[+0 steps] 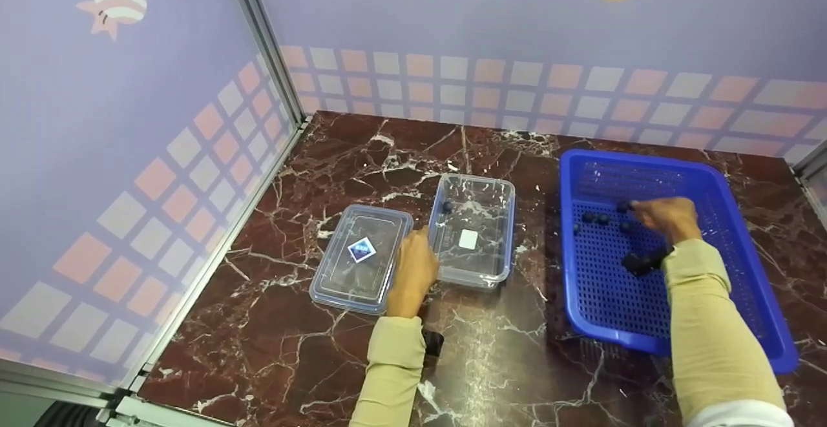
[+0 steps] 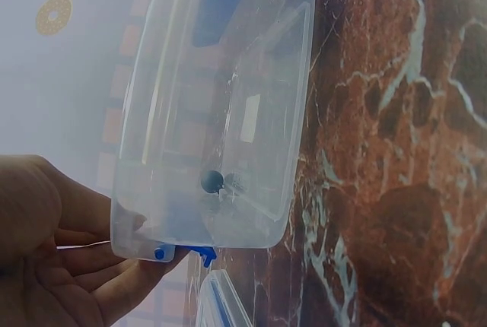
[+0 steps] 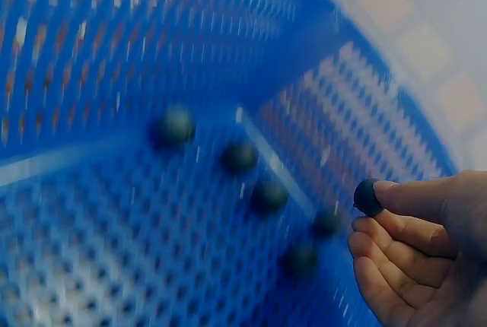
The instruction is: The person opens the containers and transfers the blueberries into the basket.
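My left hand (image 1: 415,269) grips the near-left rim of a clear plastic box (image 1: 486,260), the thumb inside and fingers outside in the left wrist view. The box stands open, with one small dark ball (image 2: 212,182) on its floor. Left of it lies a clear, blue-edged lid (image 1: 336,281) bearing a blue-and-white sticker (image 1: 362,250). Over a blue perforated basket (image 1: 568,272), my right hand (image 1: 669,215) pinches another small dark ball (image 3: 368,198) between thumb and finger. Several more such dark balls (image 3: 269,196) sit on the basket floor; their exact kind is unclear.
The basket's raised walls surround the right hand. A dark red marbled tabletop (image 1: 284,343) carries everything. A lilac panel (image 1: 452,20) with printed squares closes off the back, and another panel (image 1: 129,123) stands at the left, joined by a metal post (image 1: 268,39).
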Motion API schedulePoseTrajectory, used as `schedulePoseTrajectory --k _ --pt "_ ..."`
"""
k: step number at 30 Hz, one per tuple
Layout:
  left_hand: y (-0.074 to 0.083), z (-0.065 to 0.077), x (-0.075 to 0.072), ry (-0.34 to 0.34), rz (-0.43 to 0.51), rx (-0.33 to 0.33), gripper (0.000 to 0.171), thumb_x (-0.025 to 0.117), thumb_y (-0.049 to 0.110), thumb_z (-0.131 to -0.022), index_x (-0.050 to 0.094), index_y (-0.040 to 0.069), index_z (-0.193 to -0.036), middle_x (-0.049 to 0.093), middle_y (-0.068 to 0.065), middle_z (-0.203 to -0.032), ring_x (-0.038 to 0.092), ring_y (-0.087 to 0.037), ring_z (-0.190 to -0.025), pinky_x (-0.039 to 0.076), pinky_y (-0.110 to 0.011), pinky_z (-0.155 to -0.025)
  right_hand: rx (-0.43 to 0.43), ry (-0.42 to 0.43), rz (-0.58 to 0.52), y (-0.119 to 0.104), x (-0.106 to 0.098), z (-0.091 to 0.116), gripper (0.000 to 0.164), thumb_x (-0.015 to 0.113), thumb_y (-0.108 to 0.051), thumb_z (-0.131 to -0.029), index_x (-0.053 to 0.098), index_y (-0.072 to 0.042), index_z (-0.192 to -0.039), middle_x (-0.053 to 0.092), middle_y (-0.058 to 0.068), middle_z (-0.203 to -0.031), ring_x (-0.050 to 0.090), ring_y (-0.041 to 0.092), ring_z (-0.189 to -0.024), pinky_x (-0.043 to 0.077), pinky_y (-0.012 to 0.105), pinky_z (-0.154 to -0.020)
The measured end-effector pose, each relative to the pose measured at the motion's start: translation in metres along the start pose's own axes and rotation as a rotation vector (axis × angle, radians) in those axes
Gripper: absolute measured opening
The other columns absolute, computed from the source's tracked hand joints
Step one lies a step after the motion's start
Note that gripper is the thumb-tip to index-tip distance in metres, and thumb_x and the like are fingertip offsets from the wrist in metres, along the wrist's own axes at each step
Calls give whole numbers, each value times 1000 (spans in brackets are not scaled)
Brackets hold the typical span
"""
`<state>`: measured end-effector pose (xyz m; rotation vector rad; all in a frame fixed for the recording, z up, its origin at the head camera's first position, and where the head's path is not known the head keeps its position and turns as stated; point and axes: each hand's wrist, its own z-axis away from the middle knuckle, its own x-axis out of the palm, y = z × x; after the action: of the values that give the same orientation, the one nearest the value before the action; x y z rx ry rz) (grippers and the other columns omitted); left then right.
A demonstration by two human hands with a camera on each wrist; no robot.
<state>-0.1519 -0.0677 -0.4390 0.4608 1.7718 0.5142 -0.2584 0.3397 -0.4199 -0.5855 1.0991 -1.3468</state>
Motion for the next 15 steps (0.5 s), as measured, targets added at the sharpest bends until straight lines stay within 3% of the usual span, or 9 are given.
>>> schedulePoseTrajectory --k 2,5,8,15 --pt "0 0 -1 -11 2 -14 38 57 -8 -78 59 -6 -116 63 -21 -101 61 -37 -96 49 -44 -83 35 15 -19 9 -5 -3 10 67 -10 -82 59 -4 -84 64 -2 -61 62 6 -57 54 22 -60" --pt "0 0 -2 -15 5 -21 38 57 -7 -78 59 -6 -116 63 -21 -102 60 -37 -96 49 -43 -83 51 42 -18 18 -7 -4 12 67 -7 -81 57 -3 -85 64 -1 -59 64 8 -58 55 24 -61" --pt "0 0 -2 -5 -6 -11 37 56 -6 -79 59 -6 -116 63 -20 -102 61 -37 -96 49 -43 -83 40 61 48 22 -7 -4 14 66 -9 -81 58 -2 -89 64 -3 -57 64 6 -57 54 23 -60" --pt "0 1 -2 16 -23 5 35 57 -6 -78 60 -6 -113 63 -19 -96 61 -37 -92 50 -43 -80 -16 90 162 22 -4 -1 10 68 -13 -79 64 -4 -79 62 -4 -51 62 4 -50 53 20 -53"
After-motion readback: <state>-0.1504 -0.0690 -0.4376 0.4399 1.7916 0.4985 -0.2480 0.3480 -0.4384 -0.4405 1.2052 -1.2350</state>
